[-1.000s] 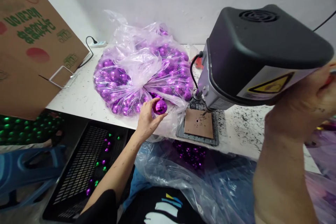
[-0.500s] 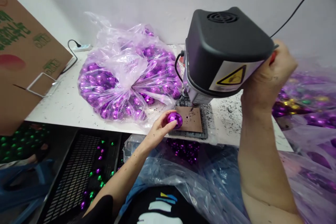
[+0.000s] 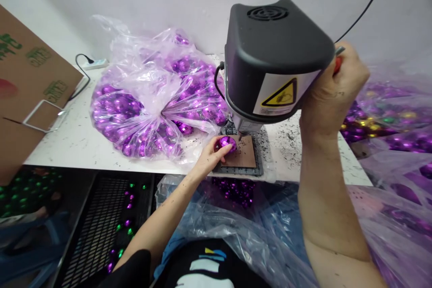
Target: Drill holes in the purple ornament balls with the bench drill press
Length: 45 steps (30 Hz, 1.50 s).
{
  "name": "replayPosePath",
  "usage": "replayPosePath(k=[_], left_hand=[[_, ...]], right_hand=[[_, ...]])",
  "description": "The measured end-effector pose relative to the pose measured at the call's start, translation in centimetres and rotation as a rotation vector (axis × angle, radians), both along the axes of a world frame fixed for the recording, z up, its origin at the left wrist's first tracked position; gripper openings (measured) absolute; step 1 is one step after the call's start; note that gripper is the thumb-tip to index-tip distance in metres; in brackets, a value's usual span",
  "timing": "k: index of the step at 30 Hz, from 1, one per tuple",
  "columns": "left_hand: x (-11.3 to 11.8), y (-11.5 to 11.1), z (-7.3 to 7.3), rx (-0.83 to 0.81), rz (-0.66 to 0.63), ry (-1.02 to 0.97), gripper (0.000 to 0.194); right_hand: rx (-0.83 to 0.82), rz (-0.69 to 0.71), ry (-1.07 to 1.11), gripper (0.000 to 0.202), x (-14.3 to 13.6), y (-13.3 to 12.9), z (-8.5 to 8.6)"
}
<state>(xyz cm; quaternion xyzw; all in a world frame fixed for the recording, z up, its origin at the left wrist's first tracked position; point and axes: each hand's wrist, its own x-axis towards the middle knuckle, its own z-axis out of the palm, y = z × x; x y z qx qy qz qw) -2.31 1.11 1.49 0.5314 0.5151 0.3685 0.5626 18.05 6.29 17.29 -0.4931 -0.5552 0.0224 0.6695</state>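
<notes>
The left hand (image 3: 211,158) grips a shiny faceted purple ball (image 3: 226,143), holding it on the brown cardboard pad (image 3: 245,158) under the black-hooded bench drill (image 3: 273,58). The right hand (image 3: 332,90) is wrapped tight around a red-handled lever (image 3: 337,60) at the drill's right; a clear plastic bag of purple balls (image 3: 151,103) lies just left

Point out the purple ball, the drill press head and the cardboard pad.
purple ball (image 3: 227,143), head view, shiny top.
drill press head (image 3: 270,49), head view, black cover.
cardboard pad (image 3: 245,158), head view, bare right part.
</notes>
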Motion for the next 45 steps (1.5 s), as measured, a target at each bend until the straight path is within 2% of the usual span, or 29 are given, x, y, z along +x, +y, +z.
replayPosePath(k=[5, 11, 18, 27, 30, 35, 38, 41, 45], left_hand=[[0.9, 0.1, -0.6, 0.311, 0.006, 0.290, 0.040], [1.9, -0.4, -0.6, 0.569, -0.016, 0.512, 0.047], [3.7, -0.4, -1.6, 0.669, 0.057, 0.620, 0.046], [3.8, -0.4, -2.5, 0.703, 0.011, 0.647, 0.044], [3.8, -0.3, -2.8, 0.716, -0.015, 0.660, 0.041], [3.8, -0.3, -3.0, 0.715, -0.038, 0.662, 0.040], [3.8, -0.4, -2.8, 0.718, -0.036, 0.654, 0.039], [3.8, -0.5, -2.5, 0.712, -0.029, 0.644, 0.039], [3.8, -0.5, -2.4, 0.702, -0.038, 0.641, 0.038]], right_hand=[[0.008, -0.001, 0.010, 0.071, 0.0, 0.1, 0.0], [0.007, 0.008, 0.016, 0.068, -0.1, -0.1, 0.1], [-0.003, 0.010, 0.006, 0.066, -0.2, -0.3, 0.0], [0.018, -0.023, -0.026, 0.060, -0.2, -0.9, 0.1], [0.063, -0.039, -0.024, 0.053, -0.3, -2.4, -0.9], [0.137, -0.158, -0.028, 0.026, -0.7, -5.9, -4.2], [0.189, -0.100, -0.037, 0.010, -0.8, -7.2, -6.0], [0.216, -0.035, -0.044, 0.015, -0.7, -7.4, -7.0], [0.247, -0.038, -0.039, 0.020, -0.9, -7.1, -7.2]])
